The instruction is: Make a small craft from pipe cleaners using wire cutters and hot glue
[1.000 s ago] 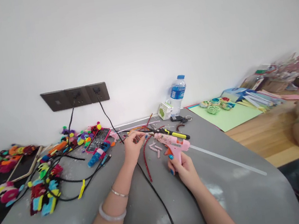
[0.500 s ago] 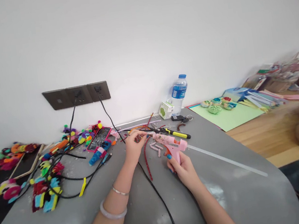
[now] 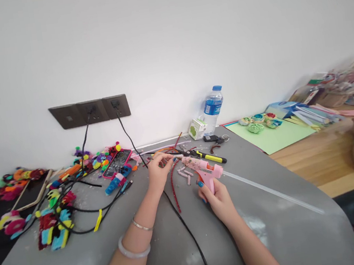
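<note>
Head cam: right hand (image 3: 217, 197) wrapped around the handle of a pink glue gun (image 3: 198, 164), above the grey table (image 3: 142, 260), nozzle toward left hand (image 3: 160, 172). Clear glue stick (image 3: 270, 188) out the back. Left thumb and fingertips close together near the nozzle; can't tell what's pinched, too small. Short pink pieces (image 3: 188, 173), red fuzzy stem (image 3: 174, 190) and yellow-handled pliers (image 3: 213, 158) near the gun.

- Lower centre: right hand (image 3: 218, 199) grips pink glue gun (image 3: 202, 171).
- Just left: left hand (image 3: 159, 172) near its nozzle (image 3: 180, 159).
- Right of centre: bottle (image 3: 213, 108) beside small box (image 3: 197, 128).
</note>
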Demonstrator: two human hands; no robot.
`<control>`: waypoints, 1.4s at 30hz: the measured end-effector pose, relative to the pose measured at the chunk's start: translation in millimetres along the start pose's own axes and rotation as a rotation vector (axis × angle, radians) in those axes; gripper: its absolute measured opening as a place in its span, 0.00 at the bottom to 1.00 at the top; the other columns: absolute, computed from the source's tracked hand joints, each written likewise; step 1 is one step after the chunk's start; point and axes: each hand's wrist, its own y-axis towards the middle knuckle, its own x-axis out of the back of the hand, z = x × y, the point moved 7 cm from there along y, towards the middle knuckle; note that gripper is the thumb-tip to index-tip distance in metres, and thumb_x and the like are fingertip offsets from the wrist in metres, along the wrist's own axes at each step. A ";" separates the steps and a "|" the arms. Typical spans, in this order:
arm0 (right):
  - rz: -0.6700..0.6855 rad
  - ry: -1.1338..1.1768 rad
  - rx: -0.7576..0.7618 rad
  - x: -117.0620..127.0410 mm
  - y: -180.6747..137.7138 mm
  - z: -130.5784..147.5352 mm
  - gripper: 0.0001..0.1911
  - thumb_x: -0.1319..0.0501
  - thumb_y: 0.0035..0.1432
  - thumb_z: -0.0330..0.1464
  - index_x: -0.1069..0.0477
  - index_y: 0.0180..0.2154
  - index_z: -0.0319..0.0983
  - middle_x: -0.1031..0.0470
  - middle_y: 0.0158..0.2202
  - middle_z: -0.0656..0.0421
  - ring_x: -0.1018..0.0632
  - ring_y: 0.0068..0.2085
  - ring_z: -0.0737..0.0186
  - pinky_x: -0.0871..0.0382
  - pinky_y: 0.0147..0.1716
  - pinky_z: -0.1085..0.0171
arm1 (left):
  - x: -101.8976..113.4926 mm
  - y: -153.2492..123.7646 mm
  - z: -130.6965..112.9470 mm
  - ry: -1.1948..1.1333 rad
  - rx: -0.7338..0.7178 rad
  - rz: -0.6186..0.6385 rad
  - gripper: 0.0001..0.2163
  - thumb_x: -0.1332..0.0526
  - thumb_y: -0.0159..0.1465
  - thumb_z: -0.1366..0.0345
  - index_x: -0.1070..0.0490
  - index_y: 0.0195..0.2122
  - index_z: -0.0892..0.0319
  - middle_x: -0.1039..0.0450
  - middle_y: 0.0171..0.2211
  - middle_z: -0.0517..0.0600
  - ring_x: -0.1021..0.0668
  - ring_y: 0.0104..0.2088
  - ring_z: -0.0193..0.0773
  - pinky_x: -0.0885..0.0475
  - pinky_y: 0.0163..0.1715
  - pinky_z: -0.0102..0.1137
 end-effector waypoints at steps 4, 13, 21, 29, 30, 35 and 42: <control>0.000 0.010 0.010 -0.2 -0.3 -0.9 0.18 0.41 0.58 0.45 0.36 0.25 0.40 0.37 0.17 0.64 0.38 0.20 0.68 0.45 0.21 0.67 | 1.0 0.1 0.7 -0.004 0.010 -0.005 0.03 0.37 0.60 0.68 0.24 0.30 0.58 0.27 0.30 0.48 0.29 0.28 0.34 0.36 0.28 0.28; -0.028 -0.023 -0.002 2.5 -1.2 4.4 0.20 0.41 0.56 0.47 0.41 0.21 0.41 0.38 0.17 0.64 0.39 0.20 0.68 0.45 0.21 0.67 | 3.4 -0.1 3.7 0.002 0.023 -0.022 0.03 0.37 0.59 0.69 0.24 0.31 0.58 0.27 0.30 0.48 0.30 0.27 0.33 0.36 0.27 0.28; -0.052 -0.064 0.015 4.4 -0.1 5.1 0.20 0.42 0.56 0.46 0.40 0.22 0.41 0.36 0.17 0.63 0.37 0.20 0.67 0.42 0.22 0.66 | 3.6 0.0 3.0 -0.017 0.005 -0.032 0.03 0.38 0.59 0.70 0.23 0.31 0.58 0.28 0.30 0.47 0.29 0.28 0.33 0.36 0.27 0.28; -0.070 -0.057 0.013 5.6 0.6 -1.2 0.18 0.43 0.58 0.45 0.41 0.23 0.41 0.36 0.17 0.64 0.37 0.21 0.67 0.42 0.23 0.66 | 5.3 -0.3 0.9 0.012 -0.021 -0.037 0.04 0.38 0.59 0.72 0.24 0.31 0.58 0.26 0.31 0.48 0.28 0.29 0.33 0.36 0.28 0.27; -0.071 -0.061 0.012 5.8 0.6 -0.8 0.18 0.43 0.58 0.45 0.41 0.23 0.41 0.36 0.17 0.63 0.37 0.21 0.67 0.42 0.23 0.66 | 5.6 -0.4 0.7 0.011 -0.025 -0.040 0.04 0.38 0.59 0.72 0.24 0.31 0.58 0.26 0.31 0.48 0.28 0.30 0.33 0.36 0.28 0.27; -0.086 -0.096 0.000 7.4 1.1 4.2 0.18 0.41 0.56 0.44 0.40 0.21 0.41 0.36 0.17 0.63 0.37 0.20 0.67 0.42 0.22 0.66 | 8.3 -0.5 -1.8 0.025 -0.037 -0.053 0.05 0.38 0.59 0.73 0.23 0.32 0.58 0.26 0.32 0.48 0.27 0.31 0.33 0.35 0.28 0.27; -0.154 0.021 -0.023 12.4 2.8 -1.1 0.17 0.39 0.55 0.47 0.33 0.30 0.39 0.37 0.17 0.65 0.37 0.20 0.67 0.43 0.23 0.66 | 16.4 3.2 -4.3 0.008 -0.057 -0.098 0.04 0.38 0.59 0.71 0.24 0.31 0.58 0.26 0.33 0.49 0.28 0.30 0.34 0.35 0.30 0.28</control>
